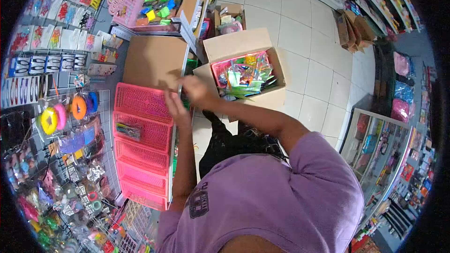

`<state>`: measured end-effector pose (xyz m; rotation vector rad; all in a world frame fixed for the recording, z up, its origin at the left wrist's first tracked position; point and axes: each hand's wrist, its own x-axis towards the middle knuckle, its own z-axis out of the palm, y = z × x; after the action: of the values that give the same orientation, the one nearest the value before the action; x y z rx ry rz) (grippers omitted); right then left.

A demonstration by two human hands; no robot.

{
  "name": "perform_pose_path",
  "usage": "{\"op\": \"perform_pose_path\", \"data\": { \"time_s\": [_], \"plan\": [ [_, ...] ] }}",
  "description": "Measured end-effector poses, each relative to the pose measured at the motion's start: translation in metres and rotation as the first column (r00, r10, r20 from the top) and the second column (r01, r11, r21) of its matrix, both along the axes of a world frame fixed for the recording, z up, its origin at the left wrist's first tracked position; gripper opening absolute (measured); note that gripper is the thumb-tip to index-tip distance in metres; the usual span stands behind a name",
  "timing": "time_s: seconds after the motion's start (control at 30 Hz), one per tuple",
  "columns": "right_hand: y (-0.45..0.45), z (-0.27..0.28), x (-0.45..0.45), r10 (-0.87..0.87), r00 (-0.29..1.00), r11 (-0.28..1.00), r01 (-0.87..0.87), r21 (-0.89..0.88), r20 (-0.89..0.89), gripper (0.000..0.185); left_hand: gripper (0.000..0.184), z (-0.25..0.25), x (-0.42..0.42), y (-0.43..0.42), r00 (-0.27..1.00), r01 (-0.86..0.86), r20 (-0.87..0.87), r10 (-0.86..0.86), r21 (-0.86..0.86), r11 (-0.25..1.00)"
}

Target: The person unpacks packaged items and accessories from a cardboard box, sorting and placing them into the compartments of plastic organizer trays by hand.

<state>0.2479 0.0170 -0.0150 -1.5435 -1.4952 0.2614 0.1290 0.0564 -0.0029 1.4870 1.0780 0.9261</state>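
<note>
My left hand is at the right edge of the topmost pink mesh basket, its fingers stretched upward. I cannot make out anything in it. Just above and to the right, my right hand is smeared by motion near the shelf edge, and its fingers do not show clearly. Several pink baskets stand in a row on the shelf. One of them, the second, holds a small clear packet with dark items.
An open cardboard box on the tiled floor holds a pink basket full of colourful packets. Beyond the baskets lies a brown board, then a pink display box of packets. Hair accessories hang on the left rack. A glass case stands right.
</note>
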Motion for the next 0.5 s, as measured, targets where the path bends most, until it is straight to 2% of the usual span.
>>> {"op": "perform_pose_path", "data": {
  "time_s": [0.03,0.1,0.13,0.17,0.23,0.33,0.43,0.47,0.5],
  "plan": [
    [-0.016,-0.017,0.025,-0.102,0.994,0.995,0.101,0.005,0.046,0.046,0.049,0.006,0.018,-0.007,0.994,0.098,-0.067,-0.091,0.108,0.989],
    [-0.053,-0.077,0.07,-0.172,0.984,0.943,0.177,-0.282,0.042,0.037,0.044,-0.028,0.037,-0.024,0.973,0.191,-0.106,-0.205,-0.131,0.973],
    [-0.073,-0.072,0.084,-0.223,0.974,0.835,0.212,-0.507,0.04,0.032,0.042,-0.043,0.047,-0.035,0.967,0.232,-0.037,-0.253,-0.29,0.928],
    [-0.092,-0.066,0.096,-0.272,0.961,0.674,0.227,-0.703,0.05,0.028,0.04,-0.057,0.056,-0.045,0.957,0.276,0.038,-0.289,-0.439,0.855],
    [-0.127,-0.115,0.114,-0.144,0.982,0.63,0.185,-0.754,0.121,0.023,0.035,-0.083,0.071,-0.062,0.922,0.281,-0.002,-0.387,-0.685,0.672],
    [-0.147,-0.131,0.119,-0.098,0.994,0.538,0.094,-0.838,0.049,0.021,0.027,-0.118,0.086,-0.083,0.936,0.208,0.046,-0.349,-0.873,0.442],
    [-0.158,-0.142,0.113,-0.052,0.995,0.567,0.104,-0.817,0.09,0.025,0.02,-0.13,0.098,-0.099,0.967,0.187,0.105,-0.231,-0.911,0.368],
    [-0.162,-0.155,0.111,-0.013,0.986,0.657,0.134,-0.742,0.166,0.03,0.02,-0.144,0.099,-0.098,0.964,0.165,0.079,-0.252,-0.925,0.342],
    [-0.161,-0.155,0.111,-0.002,0.984,0.621,0.141,-0.771,0.178,0.031,0.021,-0.177,0.094,-0.096,0.96,0.143,0.054,-0.274,-0.938,0.317]
  ]
}}
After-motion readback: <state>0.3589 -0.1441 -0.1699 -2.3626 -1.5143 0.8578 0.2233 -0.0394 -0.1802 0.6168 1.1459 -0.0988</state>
